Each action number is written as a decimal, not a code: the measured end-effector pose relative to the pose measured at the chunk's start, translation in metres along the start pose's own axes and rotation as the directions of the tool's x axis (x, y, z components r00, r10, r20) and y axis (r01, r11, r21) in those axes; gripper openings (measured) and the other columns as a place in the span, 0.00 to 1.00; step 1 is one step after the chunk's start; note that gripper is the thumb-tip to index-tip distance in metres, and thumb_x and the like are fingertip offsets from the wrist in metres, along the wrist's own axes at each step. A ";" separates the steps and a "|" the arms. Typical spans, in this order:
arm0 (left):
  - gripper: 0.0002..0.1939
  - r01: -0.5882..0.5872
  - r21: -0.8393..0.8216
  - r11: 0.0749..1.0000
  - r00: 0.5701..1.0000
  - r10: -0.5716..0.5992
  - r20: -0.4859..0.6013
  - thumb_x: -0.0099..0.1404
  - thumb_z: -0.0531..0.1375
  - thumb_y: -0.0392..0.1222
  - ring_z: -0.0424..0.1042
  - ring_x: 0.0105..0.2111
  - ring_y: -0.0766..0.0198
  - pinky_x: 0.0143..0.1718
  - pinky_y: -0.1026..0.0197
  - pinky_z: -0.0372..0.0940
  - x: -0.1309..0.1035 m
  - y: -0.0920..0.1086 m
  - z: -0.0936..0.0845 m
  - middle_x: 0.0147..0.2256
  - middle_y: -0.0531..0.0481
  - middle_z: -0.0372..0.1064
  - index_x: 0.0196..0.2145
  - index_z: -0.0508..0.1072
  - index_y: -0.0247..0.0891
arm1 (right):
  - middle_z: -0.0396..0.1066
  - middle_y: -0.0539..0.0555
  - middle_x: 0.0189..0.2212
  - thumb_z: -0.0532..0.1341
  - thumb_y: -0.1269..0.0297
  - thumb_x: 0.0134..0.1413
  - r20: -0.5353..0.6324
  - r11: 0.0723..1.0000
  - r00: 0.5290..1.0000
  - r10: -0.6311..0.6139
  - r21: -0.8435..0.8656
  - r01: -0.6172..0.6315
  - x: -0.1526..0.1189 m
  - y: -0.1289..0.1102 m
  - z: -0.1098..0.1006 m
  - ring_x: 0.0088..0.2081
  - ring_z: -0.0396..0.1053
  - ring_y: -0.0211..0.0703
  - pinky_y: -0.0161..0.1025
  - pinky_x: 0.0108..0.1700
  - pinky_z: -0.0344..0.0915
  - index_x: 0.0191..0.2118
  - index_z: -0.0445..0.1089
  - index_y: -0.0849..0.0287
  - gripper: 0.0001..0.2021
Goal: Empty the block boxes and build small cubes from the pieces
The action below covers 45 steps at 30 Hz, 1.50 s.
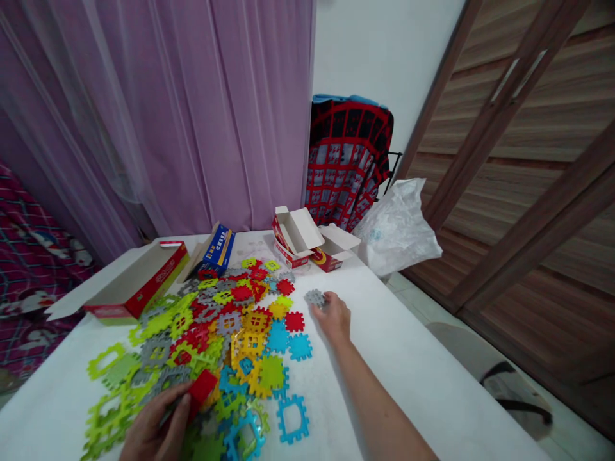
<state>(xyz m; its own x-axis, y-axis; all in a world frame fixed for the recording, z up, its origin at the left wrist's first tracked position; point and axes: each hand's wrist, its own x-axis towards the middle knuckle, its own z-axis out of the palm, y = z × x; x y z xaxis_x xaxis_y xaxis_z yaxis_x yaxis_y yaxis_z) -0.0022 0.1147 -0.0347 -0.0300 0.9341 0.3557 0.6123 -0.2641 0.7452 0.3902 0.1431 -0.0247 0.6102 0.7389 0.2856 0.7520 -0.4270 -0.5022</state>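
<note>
A wide pile of flat plastic building pieces with notched edges, in lime, red, yellow, blue and grey, covers the left and middle of the white table. My left hand, at the near side of the pile, pinches a small red block between thumb and fingers. My right hand reaches out over the table to the right of the pile. Its fingertips hold a grey notched piece. Beside the pile's right edge lie a blue solid square and a blue square frame.
An open red box stands at the left and a blue box at the back. Farther right are two open red-and-white boxes. A white plastic bag sits at the table's right back edge. A stool is below.
</note>
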 end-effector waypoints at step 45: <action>0.19 -0.065 -0.002 0.998 0.998 0.065 -0.021 0.58 0.57 0.61 0.76 0.33 0.56 0.38 0.56 0.72 0.005 0.023 -0.002 0.33 0.51 0.79 0.33 0.79 0.45 | 0.74 0.58 0.44 0.61 0.56 0.55 -0.013 0.994 0.999 0.051 -0.098 -0.052 0.021 -0.049 0.023 0.49 0.67 0.51 0.43 0.48 0.58 0.44 0.73 0.57 0.14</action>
<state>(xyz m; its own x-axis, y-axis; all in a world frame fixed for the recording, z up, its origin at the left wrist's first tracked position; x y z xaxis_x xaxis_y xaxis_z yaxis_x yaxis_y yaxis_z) 0.0101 0.1129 -0.0145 -0.0070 0.9097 0.4151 0.6112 -0.3247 0.7218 0.3602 0.1918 -0.0126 0.6509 0.7096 0.2698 0.7401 -0.5139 -0.4338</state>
